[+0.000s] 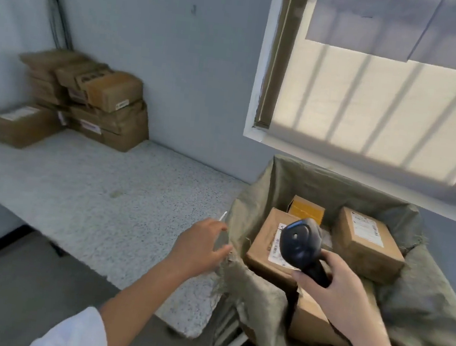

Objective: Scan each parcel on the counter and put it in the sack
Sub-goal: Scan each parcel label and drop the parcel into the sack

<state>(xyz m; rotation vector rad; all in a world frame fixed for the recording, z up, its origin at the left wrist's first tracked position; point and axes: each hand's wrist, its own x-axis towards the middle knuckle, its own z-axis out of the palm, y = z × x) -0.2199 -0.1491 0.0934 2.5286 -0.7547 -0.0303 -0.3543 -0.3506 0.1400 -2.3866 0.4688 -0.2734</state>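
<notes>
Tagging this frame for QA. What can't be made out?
Head view only.
Labels on stack: motion blur, too small to read.
Label on parcel in sack: partly behind scanner.
Lower part of sack: cut off by the frame edge.
Blurred left hand: touching the sack or not, cannot tell.

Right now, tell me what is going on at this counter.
A person is packing parcels. The right hand holds a dark scanner over the open sack, where several parcels already lie. The left hand is open and empty, beside the sack's rim. A stack of parcels waits on the counter in the far corner.
</notes>
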